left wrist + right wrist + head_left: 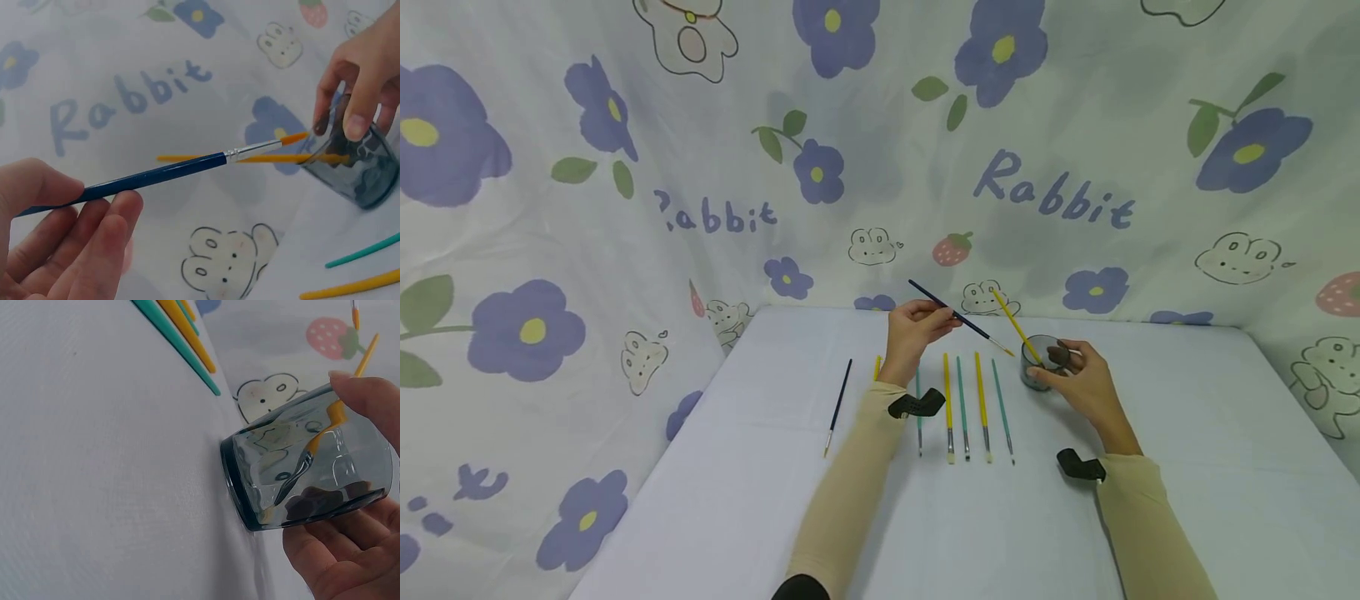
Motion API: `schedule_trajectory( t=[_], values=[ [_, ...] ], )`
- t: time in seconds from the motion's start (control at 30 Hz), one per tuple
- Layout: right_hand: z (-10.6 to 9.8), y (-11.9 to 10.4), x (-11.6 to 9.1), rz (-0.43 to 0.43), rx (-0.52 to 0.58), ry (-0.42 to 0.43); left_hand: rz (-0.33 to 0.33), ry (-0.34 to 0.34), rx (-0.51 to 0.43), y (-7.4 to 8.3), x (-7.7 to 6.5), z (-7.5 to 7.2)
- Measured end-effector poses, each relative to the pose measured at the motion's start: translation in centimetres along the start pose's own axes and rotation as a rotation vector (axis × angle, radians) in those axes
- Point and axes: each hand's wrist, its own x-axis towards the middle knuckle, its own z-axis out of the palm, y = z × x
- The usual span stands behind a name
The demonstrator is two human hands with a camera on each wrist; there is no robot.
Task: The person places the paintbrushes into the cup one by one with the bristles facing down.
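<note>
My left hand [914,335] pinches a dark blue paintbrush [169,174] between thumb and fingers, above the row of brushes. The brush slants down to the right. Its orange bristles [294,138] are close beside the rim of a grey-tinted glass [281,456]. My right hand [1093,390] grips that glass from the right, thumb on the near side and fingers behind. A yellow paintbrush [1011,317] leans inside the glass, bristle end down and handle sticking out past the rim. Whether the glass base touches the table cannot be told.
On the white table [722,467] several brushes lie in a row: a dark blue one [838,407] at left, then yellow brushes [981,392] and teal brushes [1002,404]. My left forearm partly hides some. A patterned cloth [880,108] rises behind the table.
</note>
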Motion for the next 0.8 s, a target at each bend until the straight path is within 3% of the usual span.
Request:
schedule_trajectory(
  t=[0.4,0.8],
  values=[
    [0.1,-0.3,0.3,0.023,0.024,0.001,-0.009,-0.038,0.033,-1.2,0.8,2.7],
    [0.1,0.1,0.4,0.015,0.011,0.007,-0.011,-0.057,0.078,-2.4,0.2,4.2]
  ],
)
